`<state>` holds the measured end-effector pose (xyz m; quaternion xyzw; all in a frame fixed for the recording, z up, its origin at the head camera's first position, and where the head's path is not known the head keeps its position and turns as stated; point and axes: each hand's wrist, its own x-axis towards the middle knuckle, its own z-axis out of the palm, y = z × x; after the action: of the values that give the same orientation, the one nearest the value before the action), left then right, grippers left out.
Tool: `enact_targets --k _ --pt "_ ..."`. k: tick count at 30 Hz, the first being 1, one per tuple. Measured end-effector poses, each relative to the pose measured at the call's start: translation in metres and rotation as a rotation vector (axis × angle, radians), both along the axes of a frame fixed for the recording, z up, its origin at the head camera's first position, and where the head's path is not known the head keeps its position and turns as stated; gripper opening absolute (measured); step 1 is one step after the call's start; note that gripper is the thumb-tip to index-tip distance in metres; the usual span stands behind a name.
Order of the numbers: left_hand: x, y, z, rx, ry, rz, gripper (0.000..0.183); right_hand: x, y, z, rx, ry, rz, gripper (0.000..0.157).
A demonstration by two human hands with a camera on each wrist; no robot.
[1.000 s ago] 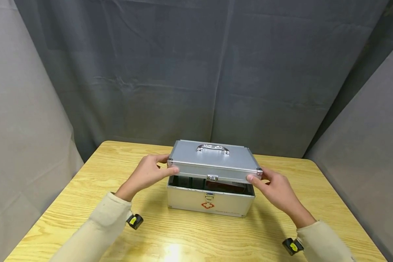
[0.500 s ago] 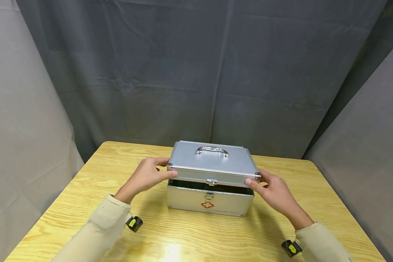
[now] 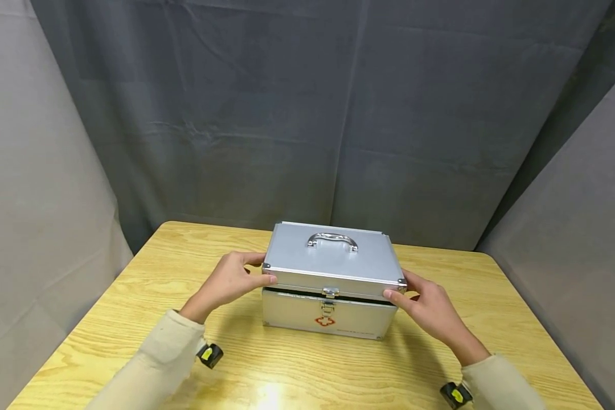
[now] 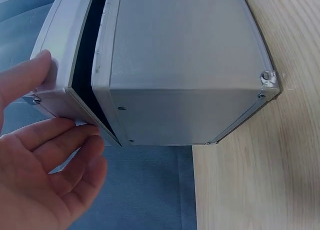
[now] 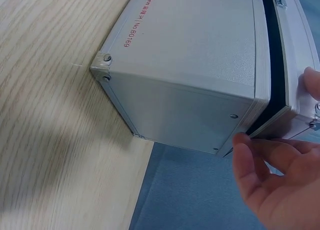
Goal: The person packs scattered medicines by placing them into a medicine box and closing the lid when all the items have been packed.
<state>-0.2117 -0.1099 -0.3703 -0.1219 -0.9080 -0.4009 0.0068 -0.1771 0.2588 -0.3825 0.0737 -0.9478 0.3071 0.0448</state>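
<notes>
A silver first aid case [image 3: 307, 312] with a red cross emblem stands on the table. Its lid [image 3: 333, 262], with a metal handle [image 3: 333, 238] on top, is tilted slightly up, leaving a narrow dark gap along the front. My left hand [image 3: 230, 282] grips the lid's left front corner, thumb on the front face and fingers along the side. At the opposite corner my right hand [image 3: 433, 307] grips the lid the same way. Both wrist views show the gap narrowing toward the rear. The latch [image 3: 328, 308] hangs undone below the lid's catch [image 3: 330, 292]. The case's contents are hidden.
The wooden table [image 3: 266, 364] extends around the case, its back edge close behind it. A dark grey curtain [image 3: 236, 125] hangs behind, with pale cloth panels [image 3: 41, 171] at the sides. A small black camera [image 3: 210, 355] is worn at each wrist.
Both hands have lowered the lid's front edge, and the gap has shrunk from wide to narrow. Items inside, visible a second ago, are now covered. The case body has stayed in place.
</notes>
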Motion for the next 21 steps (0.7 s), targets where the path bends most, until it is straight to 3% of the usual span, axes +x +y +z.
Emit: enact_targets --k 21 --pt "-0.002 -0.002 -0.012 -0.012 -0.004 -0.013 0.057 -0.002 0.000 -0.011 -0.021 -0.009 0.010 0.079"
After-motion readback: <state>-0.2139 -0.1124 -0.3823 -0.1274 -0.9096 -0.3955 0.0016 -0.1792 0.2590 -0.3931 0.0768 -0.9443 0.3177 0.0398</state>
